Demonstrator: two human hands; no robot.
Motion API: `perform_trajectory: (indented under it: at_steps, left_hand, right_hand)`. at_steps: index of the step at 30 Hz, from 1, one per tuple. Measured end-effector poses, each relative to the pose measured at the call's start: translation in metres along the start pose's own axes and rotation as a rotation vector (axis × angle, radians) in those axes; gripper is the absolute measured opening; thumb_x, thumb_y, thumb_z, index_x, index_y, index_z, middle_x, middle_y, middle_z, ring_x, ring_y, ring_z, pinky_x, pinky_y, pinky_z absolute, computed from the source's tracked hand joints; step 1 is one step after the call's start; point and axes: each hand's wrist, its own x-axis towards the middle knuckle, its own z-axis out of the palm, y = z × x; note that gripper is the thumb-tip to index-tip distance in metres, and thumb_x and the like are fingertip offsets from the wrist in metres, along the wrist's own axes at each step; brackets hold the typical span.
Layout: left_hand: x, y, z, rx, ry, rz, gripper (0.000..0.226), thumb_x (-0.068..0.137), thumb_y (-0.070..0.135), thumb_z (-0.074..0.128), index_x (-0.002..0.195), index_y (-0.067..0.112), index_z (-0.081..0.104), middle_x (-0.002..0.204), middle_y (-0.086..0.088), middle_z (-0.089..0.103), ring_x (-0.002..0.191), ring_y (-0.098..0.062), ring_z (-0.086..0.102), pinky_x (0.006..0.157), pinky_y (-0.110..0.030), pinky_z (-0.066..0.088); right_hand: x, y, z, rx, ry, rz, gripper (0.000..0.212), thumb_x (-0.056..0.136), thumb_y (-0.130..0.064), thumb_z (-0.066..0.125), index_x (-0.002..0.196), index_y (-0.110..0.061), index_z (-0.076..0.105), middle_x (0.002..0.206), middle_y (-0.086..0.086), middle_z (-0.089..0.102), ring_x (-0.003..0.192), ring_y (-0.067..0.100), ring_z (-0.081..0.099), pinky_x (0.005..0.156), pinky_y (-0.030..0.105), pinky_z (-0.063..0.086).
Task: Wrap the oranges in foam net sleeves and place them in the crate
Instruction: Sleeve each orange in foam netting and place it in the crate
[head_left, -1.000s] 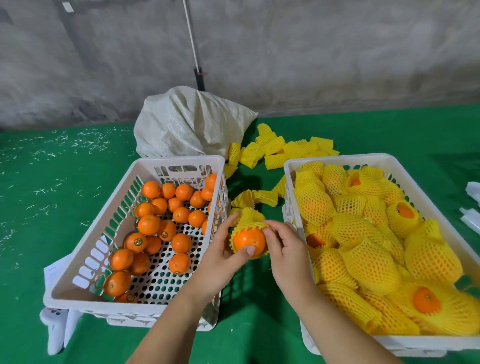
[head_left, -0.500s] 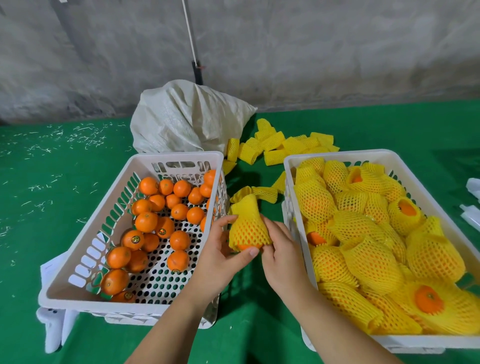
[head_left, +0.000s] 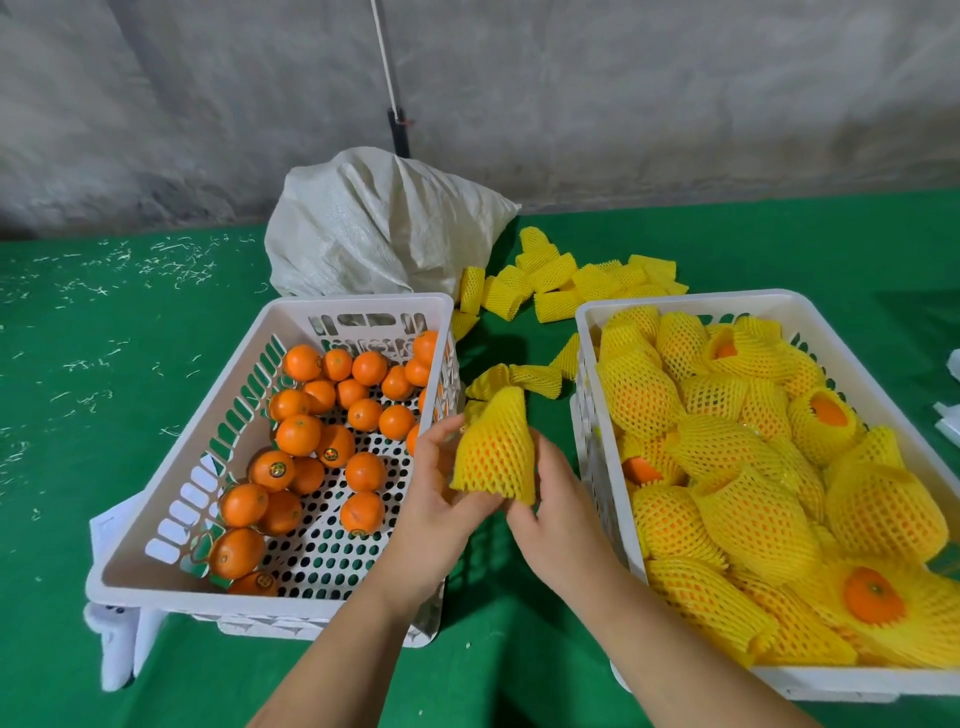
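Sleeved orange (head_left: 493, 452) | between both crates | left hand (head_left: 441, 499) grips its left side | right hand (head_left: 550, 514) pinches sleeve's lower edge

— Those crates (head_left: 358, 304) look like smooth white plastic, and the sack (head_left: 374, 228) is coarse woven cloth.
— The sleeves (head_left: 556, 275) are matt yellow foam mesh; the oranges (head_left: 298, 434) shine, and the worktop (head_left: 78, 364) wears green felt-like cloth.
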Motion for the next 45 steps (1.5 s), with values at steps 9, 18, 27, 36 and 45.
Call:
perform_trajectory:
  at_steps: [9,18,27,36,45]
  left_hand:
    - [0.002,-0.01,0.012,0.28,0.095,0.123,0.069,0.094,0.011,0.073,0.152,0.034,0.043,0.136,0.028,0.056,0.123,-0.002,0.059,0.093,-0.01,0.046]
    - [-0.002,-0.009,0.033,-0.029,0.224,0.01,0.071,0.089,0.018,0.079,0.149,0.022,0.041,0.131,0.015,0.067,0.124,-0.008,0.064,0.097,-0.019,0.052]
    - [0.008,0.004,0.034,-0.215,0.353,0.003,0.045,0.102,-0.003,0.058,0.143,0.016,0.051,0.125,-0.015,0.069,0.108,-0.027,0.071,0.079,-0.028,0.06]
    - [0.013,0.024,0.052,-0.271,0.413,0.099,0.047,0.099,0.014,0.071,0.142,0.015,0.053,0.129,-0.013,0.07,0.116,-0.032,0.07,0.083,-0.033,0.061]
    - [-0.006,0.0,0.081,0.275,-0.242,0.198,0.072,0.098,0.035,0.066,0.157,0.047,0.027,0.15,0.032,0.047,0.139,0.001,0.051,0.102,-0.011,0.046]
  right_hand:
    - [-0.003,0.002,0.0,-0.164,0.034,-0.061,0.065,0.106,-0.014,0.047,0.164,-0.025,0.018,0.14,0.004,0.049,0.116,0.02,0.056,0.085,0.026,0.046]
    - [0.004,0.001,-0.002,-0.033,0.121,-0.026,0.054,0.106,-0.024,0.051,0.157,-0.028,0.037,0.142,-0.004,0.059,0.121,0.013,0.061,0.093,0.014,0.046]
    - [-0.004,-0.003,-0.004,-0.107,0.313,-0.252,0.043,0.103,-0.016,0.051,0.145,-0.008,0.055,0.102,0.002,0.068,0.083,-0.002,0.055,0.072,0.012,0.045]
    - [-0.004,-0.011,-0.019,0.292,0.341,-0.259,0.043,0.099,-0.027,0.057,0.137,-0.008,0.062,0.13,-0.005,0.058,0.115,0.01,0.061,0.085,0.019,0.053]
    - [-0.014,-0.013,-0.065,0.541,0.326,0.188,0.072,0.081,-0.034,0.083,0.139,-0.054,0.046,0.136,-0.016,0.057,0.121,0.004,0.06,0.096,0.029,0.057]
